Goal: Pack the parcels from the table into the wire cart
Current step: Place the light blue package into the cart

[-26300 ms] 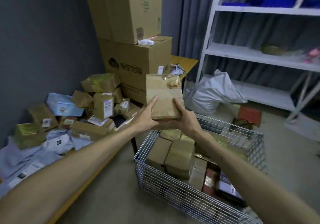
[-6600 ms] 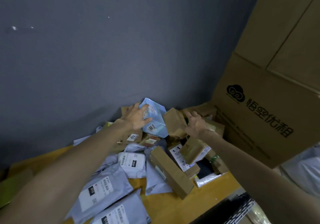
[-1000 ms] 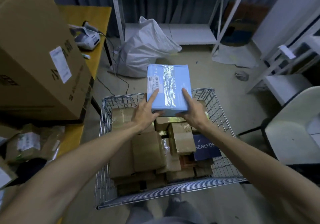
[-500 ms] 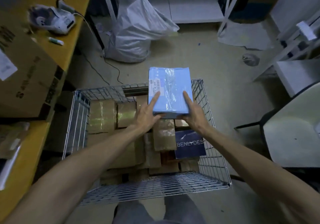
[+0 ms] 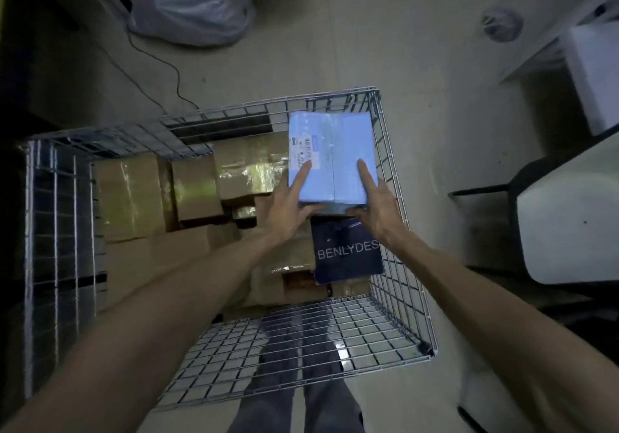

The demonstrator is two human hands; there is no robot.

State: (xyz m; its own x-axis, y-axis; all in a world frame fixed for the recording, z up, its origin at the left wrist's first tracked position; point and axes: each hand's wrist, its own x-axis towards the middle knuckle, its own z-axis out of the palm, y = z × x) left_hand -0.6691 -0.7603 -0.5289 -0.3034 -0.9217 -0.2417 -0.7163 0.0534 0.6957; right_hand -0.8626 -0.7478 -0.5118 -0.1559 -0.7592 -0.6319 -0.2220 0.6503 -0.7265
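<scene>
Wire cart (image 5: 335, 329): bare metal rod, bright, glossy where light catches it.
Blue parcel (image 5: 345, 151): smooth plastic film with a soft sheen. Its paper label (image 5: 301, 153) is white and matt.
Brown parcels (image 5: 130, 195): matt cardboard, partly wrapped in clear tape (image 5: 254, 173), glossy with glare patches.
Navy package (image 5: 348, 258): smooth, matt.
Floor (image 5: 301, 64): hard, matt, rough-looking, stained.
Grey sack (image 5: 194, 4): crinkled plastic, faint shine.

Dim room, bare beige floor (image 5: 335, 47) under you.
You've got a white sack (image 5: 191, 0) and a loose cable (image 5: 169, 64) ahead, a white chair (image 5: 569, 225) on your right.
</scene>
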